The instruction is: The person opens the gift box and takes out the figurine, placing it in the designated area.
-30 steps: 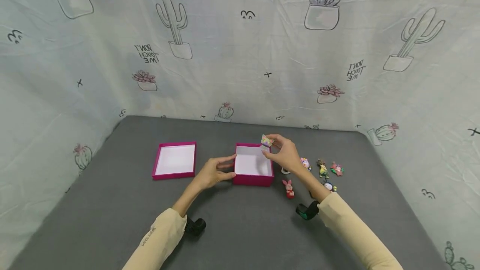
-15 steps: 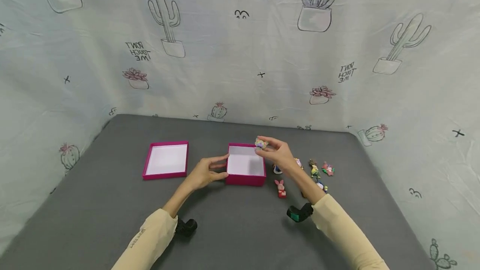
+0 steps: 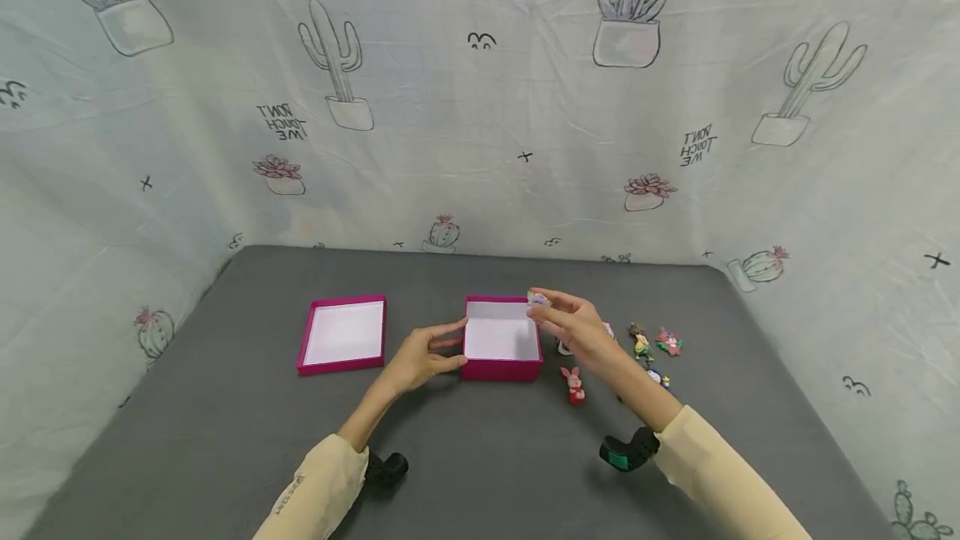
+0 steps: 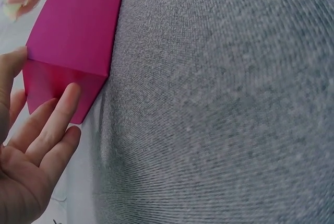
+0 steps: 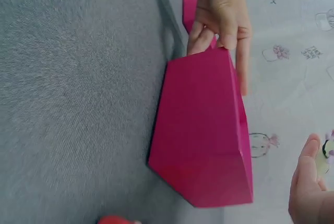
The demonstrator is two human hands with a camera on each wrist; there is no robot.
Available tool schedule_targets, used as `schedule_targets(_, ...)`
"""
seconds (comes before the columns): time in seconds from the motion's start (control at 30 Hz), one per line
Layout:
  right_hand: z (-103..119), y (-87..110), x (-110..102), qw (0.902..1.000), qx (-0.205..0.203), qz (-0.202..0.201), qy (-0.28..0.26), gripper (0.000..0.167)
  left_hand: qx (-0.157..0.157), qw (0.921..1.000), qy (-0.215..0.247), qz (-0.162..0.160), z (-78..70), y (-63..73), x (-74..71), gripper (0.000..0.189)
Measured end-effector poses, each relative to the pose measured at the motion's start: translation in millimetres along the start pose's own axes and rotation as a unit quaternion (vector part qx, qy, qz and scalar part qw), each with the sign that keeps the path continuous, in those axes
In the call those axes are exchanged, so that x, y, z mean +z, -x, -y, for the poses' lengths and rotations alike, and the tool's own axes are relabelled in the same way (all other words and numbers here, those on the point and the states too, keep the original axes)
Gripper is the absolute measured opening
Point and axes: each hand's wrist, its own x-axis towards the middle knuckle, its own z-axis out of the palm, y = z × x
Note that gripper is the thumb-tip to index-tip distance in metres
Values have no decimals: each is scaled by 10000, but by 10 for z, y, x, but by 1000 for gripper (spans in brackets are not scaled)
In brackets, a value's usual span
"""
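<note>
My right hand (image 3: pixel 577 327) pinches a small pale figurine (image 3: pixel 537 299) with purple and yellow patches, at the far right corner of a pink box (image 3: pixel 501 370). In the right wrist view part of the figurine (image 5: pixel 326 153) shows at the edge, so its exact kind cannot be told. The box is uncovered, with a white inside and nothing visible in it. Against its left side rests my left hand (image 3: pixel 416 361), fingers extended and thumb near the front corner. The left wrist view shows these fingertips (image 4: pixel 70 96) by the pink wall (image 4: pixel 73 25).
A shallow pink lid (image 3: pixel 343 371) lies white side up, left of the box. To the right stand a red rabbit figurine (image 3: pixel 574 387), a green and yellow figurine (image 3: pixel 642 343), a reddish figurine (image 3: pixel 669 342) and others partly behind my right arm. A patterned cloth (image 3: pixel 480 123) hangs behind.
The figurine has turned in my right fingers and dropped slightly, shifting a little right relative to the box. My left hand has stayed at the box. The head view has shifted a little.
</note>
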Motion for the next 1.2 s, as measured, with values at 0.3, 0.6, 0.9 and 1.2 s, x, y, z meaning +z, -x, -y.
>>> schedule_targets(0.3, 91, 389, -353, 9886, -519, 108, 1411, 49, -121, 9998, -119, -90, 7, 10, 41, 61)
schedule_targets(0.6, 122, 818, -1039, 9587, -1181, 1241, 2272, 42, 20, 9999, 31, -115, -19, -10, 87, 61)
schedule_targets(0.9, 52, 908, -1428, 9560, -829, 1078, 2599, 40, 110, 9998, -43, -187, -19, 7, -4, 60)
schedule_targets(1.2, 23, 1054, -1804, 9499, -738, 574, 2983, 40, 215, 9995, 17, -231, 4, -18, 54, 61)
